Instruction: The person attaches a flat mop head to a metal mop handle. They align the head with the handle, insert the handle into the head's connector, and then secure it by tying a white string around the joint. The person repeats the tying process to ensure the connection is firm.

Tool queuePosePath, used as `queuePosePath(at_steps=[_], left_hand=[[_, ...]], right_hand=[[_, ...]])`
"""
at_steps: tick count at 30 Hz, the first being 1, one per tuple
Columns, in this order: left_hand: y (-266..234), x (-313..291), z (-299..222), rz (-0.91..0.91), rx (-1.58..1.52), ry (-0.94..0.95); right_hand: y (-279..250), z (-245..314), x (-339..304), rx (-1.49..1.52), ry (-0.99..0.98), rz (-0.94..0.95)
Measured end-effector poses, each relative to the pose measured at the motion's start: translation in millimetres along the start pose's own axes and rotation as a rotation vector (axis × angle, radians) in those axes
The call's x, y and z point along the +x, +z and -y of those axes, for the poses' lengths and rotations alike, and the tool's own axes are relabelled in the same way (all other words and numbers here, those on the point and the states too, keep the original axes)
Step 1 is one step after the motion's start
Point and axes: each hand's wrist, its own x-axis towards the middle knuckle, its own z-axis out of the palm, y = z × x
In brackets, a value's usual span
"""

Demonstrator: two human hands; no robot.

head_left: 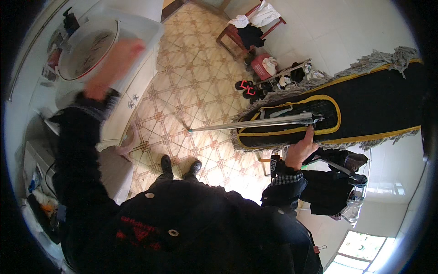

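Observation:
My right hand (299,153) holds a wide flat mop (374,102) by its head, close to where the metal handle joins it. The mop head is raised and turned, showing a black backing with yellow trim and a grey yarn fringe. Its silver handle slants down toward the tiled floor to the left. My left hand (116,68) is stretched out beside the rim of a round white basin (98,61) on the counter. Motion smears its fingers, so their pose is unclear. Dark streaks show inside the basin.
A pale cabinet (132,89) runs along the left. At the far wall stand a wooden chair (232,39) with clothes, a red bag (261,66) and a shoe rack (287,73). Black-and-red slippers (247,89) lie nearby. Dark clothes (324,189) hang at the right.

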Motion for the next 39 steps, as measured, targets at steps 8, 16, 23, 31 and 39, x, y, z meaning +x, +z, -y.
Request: queuePosePath(at_steps=[8,16,23,31,39], left_hand=[[218.3,28.1,-198.9,0.243,-0.691,-0.009],[294.5,54.2,-247.0,0.208,-0.583,0.097],[284.8,64.6,-229.2,0.295,-0.345,0.304],[304.1,51.9,-240.3,0.375,-0.310,-0.178],[311.0,65.4,-239.8,0.753,-0.790,-0.826]], right_hand=[[-24.1,-19.1,16.6,-0.014,-0.031,0.105],[-29.8,-16.9,19.8,0.154,0.076,0.059],[-30.7,-16.1,21.2,0.215,0.028,0.100],[-32.4,-18.4,18.6,0.147,0.021,0.090],[-22.9,-8.7,13.6,0.168,-0.028,0.126]])
